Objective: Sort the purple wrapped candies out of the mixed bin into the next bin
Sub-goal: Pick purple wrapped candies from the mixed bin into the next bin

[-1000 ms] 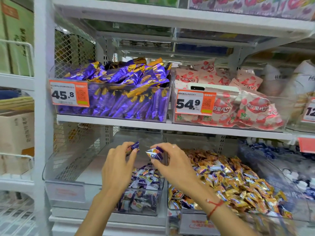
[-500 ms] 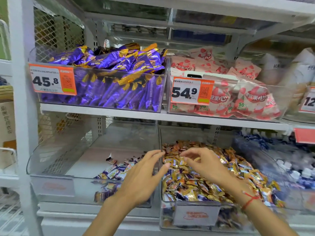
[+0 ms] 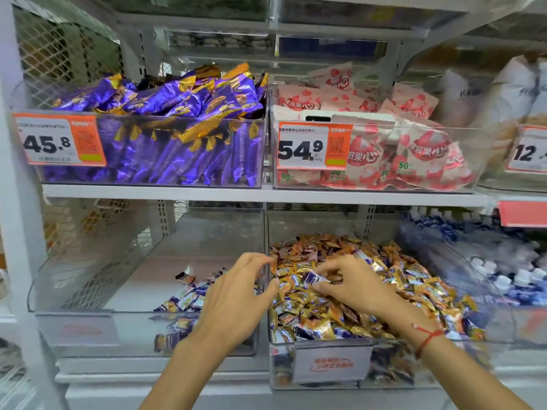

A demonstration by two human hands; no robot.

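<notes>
On the lower shelf, the mixed bin (image 3: 322, 347) is the landmark: a clear plastic bin heaped with small crinkled foil-wrapped candies, mostly gold and orange, with purple-and-white ones scattered through the pile. Over its left half, the right hand (image 3: 352, 288) pinches one purple wrapped candy (image 3: 310, 278) between thumb and fingertips; the wrapper is dark purple with a pale twisted end, shiny, and lies at the top of the heap. A red string bracelet (image 3: 426, 338) circles that wrist. Just left of the mixed bin's left wall, the left hand (image 3: 236, 300) hovers with fingers loosely bent and a narrow gap between thumb and fingertips, holding nothing that can be seen. Beneath and left of that hand, in the next bin (image 3: 88, 294), a small cluster of sorted purple candies (image 3: 186, 297) lies near the front right corner. Directly above the mixed bin, an upper-shelf bin holds pink-and-white strawberry-print packets (image 3: 414, 152) behind a price tag (image 3: 305, 146) reading 54.9. Up and to the left of the mixed bin, another bin holds purple-and-gold packets (image 3: 165, 143).
</notes>
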